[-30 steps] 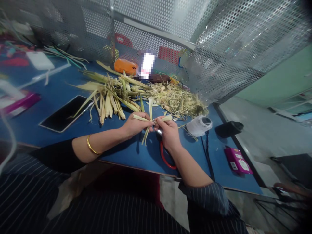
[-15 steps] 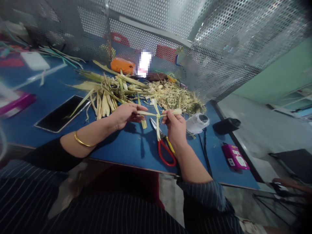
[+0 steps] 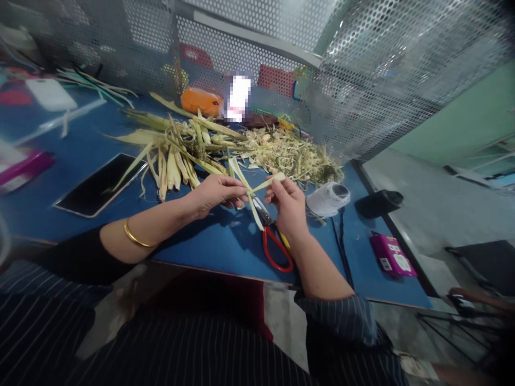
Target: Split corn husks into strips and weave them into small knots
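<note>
Pale green corn husk strips (image 3: 256,212), crossed and knotted together, hang between my two hands above the table. My left hand (image 3: 220,194) pinches them close to the knot with thumb and fingers. Between the thumb and fingers of my right hand (image 3: 287,202) is the husk end that points right. Below them on the blue table lie scissors (image 3: 277,256) with one red and one yellow handle loop, blades pointing away to the left. The strips cover part of the blades. Behind my left hand lies a bundle of corn husks (image 3: 173,166).
A heap of shredded husk (image 3: 289,153) lies before the perforated metal screen (image 3: 257,37). Right of my hands are a white spool (image 3: 328,198), a black roll (image 3: 379,203) and a purple packet (image 3: 393,256). A dark phone (image 3: 100,185) lies left; an orange pouch (image 3: 200,101) sits behind.
My left hand has shifted right, from the left end of the husk strip to near the knot. The crossed strips have tilted, and the knot has moved slightly left.
</note>
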Demonstrator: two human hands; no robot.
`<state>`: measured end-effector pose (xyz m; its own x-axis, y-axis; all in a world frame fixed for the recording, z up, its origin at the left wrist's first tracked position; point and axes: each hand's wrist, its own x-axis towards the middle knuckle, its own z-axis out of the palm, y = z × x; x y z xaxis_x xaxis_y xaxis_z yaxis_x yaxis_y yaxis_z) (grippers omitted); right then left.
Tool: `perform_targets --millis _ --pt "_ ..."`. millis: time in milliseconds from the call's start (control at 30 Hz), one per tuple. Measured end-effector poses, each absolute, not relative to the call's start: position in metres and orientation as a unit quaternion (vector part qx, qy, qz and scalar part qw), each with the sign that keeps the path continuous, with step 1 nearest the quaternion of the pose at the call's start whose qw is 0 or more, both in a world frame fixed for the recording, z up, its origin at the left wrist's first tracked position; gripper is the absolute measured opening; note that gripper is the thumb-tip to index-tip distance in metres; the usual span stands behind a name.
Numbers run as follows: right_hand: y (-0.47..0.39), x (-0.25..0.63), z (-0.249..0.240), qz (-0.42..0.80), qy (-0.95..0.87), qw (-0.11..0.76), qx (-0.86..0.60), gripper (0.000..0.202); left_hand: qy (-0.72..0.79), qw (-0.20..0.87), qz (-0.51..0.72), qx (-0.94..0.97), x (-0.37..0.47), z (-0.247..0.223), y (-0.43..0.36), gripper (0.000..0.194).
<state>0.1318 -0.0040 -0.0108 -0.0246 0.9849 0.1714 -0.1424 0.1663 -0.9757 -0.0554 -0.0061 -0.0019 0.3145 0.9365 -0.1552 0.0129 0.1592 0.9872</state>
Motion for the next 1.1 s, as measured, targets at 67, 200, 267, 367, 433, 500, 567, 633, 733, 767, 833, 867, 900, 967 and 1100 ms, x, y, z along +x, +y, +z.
perform_targets --millis 67,200,267,367,433,500,567,633,733,767,833,867,900,967,1100 --pt "-0.003 0.132 -0.012 0.497 -0.508 0.568 -0.414 0.02 0.446 0.615 0.354 0.546 -0.056 0.0 -0.007 0.029" --pt "-0.004 0.129 -0.014 0.538 -0.498 0.545 -0.406 0.017 0.426 0.651 0.3 0.552 -0.053 0.0 -0.01 0.04" --pt "-0.005 0.127 -0.014 0.534 -0.502 0.542 -0.411 0.017 0.424 0.654 0.303 0.548 -0.052 -0.001 -0.011 0.043" --pt "-0.005 0.127 -0.015 0.511 -0.513 0.547 -0.42 0.018 0.444 0.634 0.323 0.544 -0.051 -0.002 -0.01 0.042" --pt "-0.005 0.129 -0.015 0.494 -0.528 0.54 -0.43 0.019 0.456 0.62 0.333 0.545 -0.052 -0.003 -0.009 0.039" --pt "-0.004 0.133 -0.015 0.427 -0.556 0.547 -0.457 0.015 0.462 0.605 0.337 0.555 -0.052 -0.002 -0.008 0.038" --pt "-0.004 0.136 -0.012 0.288 -0.606 0.557 -0.489 0.018 0.461 0.59 0.328 0.576 -0.051 -0.002 -0.009 0.038" --pt "-0.007 0.136 -0.008 0.145 -0.67 0.531 -0.498 0.022 0.452 0.576 0.308 0.608 -0.048 -0.004 -0.012 0.038" --pt "-0.013 0.13 -0.003 0.069 -0.756 0.441 -0.478 0.016 0.435 0.533 0.267 0.675 -0.043 -0.01 -0.017 0.031" --pt "-0.016 0.127 -0.002 0.079 -0.774 0.418 -0.469 0.013 0.432 0.512 0.258 0.696 -0.041 -0.012 -0.019 0.027" --pt "-0.02 0.121 -0.001 0.12 -0.789 0.402 -0.449 0.012 0.441 0.468 0.246 0.725 -0.038 -0.015 -0.023 0.023" --pt "-0.022 0.119 -0.001 0.144 -0.786 0.408 -0.441 0.015 0.441 0.445 0.234 0.744 -0.037 -0.015 -0.024 0.025" --pt "-0.024 0.118 0.0 0.166 -0.777 0.422 -0.436 0.017 0.443 0.422 0.227 0.757 -0.036 -0.015 -0.025 0.027" --pt "-0.026 0.119 0.0 0.19 -0.744 0.467 -0.438 0.017 0.447 0.38 0.234 0.775 -0.037 -0.01 -0.026 0.034" --pt "-0.031 0.124 0.001 0.209 -0.688 0.532 -0.447 0.008 0.463 0.415 0.291 0.727 -0.041 -0.003 -0.022 0.041"
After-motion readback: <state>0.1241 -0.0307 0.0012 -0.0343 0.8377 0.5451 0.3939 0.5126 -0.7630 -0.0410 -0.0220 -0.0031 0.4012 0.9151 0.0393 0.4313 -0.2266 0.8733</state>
